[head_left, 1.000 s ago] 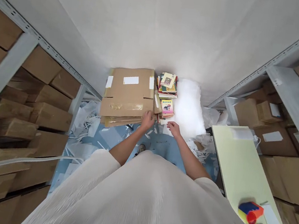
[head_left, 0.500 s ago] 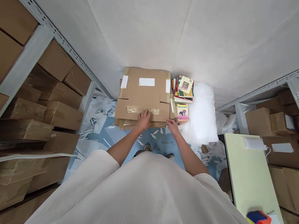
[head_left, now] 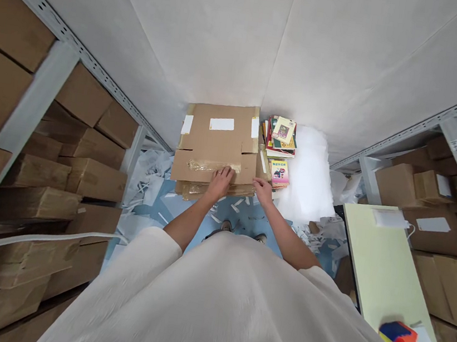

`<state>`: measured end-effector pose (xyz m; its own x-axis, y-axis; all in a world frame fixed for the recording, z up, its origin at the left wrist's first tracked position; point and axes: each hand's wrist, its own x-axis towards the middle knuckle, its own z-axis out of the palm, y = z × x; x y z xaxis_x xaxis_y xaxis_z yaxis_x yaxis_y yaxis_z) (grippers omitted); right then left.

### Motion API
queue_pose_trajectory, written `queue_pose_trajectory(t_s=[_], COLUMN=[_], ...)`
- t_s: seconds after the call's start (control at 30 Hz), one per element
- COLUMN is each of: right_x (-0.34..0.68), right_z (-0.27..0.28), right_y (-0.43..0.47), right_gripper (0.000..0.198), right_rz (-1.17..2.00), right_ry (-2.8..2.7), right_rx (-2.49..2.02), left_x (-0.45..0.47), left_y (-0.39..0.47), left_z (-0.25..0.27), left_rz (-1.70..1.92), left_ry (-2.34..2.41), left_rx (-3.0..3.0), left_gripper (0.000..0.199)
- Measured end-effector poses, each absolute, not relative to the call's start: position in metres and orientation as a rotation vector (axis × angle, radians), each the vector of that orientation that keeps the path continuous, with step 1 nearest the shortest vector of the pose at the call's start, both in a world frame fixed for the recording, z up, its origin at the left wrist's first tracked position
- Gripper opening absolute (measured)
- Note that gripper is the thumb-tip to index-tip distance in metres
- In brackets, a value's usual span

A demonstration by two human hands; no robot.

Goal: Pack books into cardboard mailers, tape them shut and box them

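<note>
A flattened cardboard box [head_left: 215,142] with white labels and a strip of clear tape lies on top of a stack of more flat cardboard [head_left: 192,190]. My left hand [head_left: 221,183] rests on its near flap, close to the tape, fingers laid out on the surface. At the near right corner of that flap, my right hand [head_left: 263,190] has thumb and fingers pinched on the edge. Right beside the cardboard stand a pile of books [head_left: 283,133] and a smaller pile topped by a pink and yellow book [head_left: 279,172].
White foam sheeting [head_left: 310,176] is stacked right of the books. Paper scraps [head_left: 147,177] litter the blue floor. Shelves of cartons [head_left: 96,179] line both sides. A pale green table [head_left: 392,271] at the right holds a colourful object [head_left: 400,336]. A white cable [head_left: 43,238] crosses at left.
The top flattened box has shifted slightly left and turned a little, its left edge now farther out. Both hands stay at the near flap, the right one moving slightly left with its corner.
</note>
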<state>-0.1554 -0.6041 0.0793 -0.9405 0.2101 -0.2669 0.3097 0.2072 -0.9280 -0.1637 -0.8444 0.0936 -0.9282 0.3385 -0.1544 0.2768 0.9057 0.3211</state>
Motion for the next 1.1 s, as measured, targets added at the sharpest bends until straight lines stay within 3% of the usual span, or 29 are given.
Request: queue_pose_trajectory(t_s=[0.23,0.43,0.73,1.1], right_x=[-0.153,-0.152,-0.156,-0.174], right_z=[0.081,0.065,0.056,0.062], right_y=[-0.603,-0.577,-0.581,-0.6], right_gripper=[0.033,0.032,0.027,0.032], right_rz=[-2.059,-2.019,-1.974,-2.078], right_ry=[2.117,1.943,1.905,1.686], right_rx=[0.641,0.879,0.879,1.037], left_x=[-0.159,-0.166,-0.22,-0.217], left_y=[-0.869,-0.876,-0.878,-0.881], left_z=[0.116,0.14,0.189,0.193], left_rz=[0.545,0.649,0.76,0.742], left_ry=[2.915,3.02,3.222,3.215], left_rx=[0.45,0.365,0.391,0.339], left_gripper=[0.072,0.061,0.055,0.051])
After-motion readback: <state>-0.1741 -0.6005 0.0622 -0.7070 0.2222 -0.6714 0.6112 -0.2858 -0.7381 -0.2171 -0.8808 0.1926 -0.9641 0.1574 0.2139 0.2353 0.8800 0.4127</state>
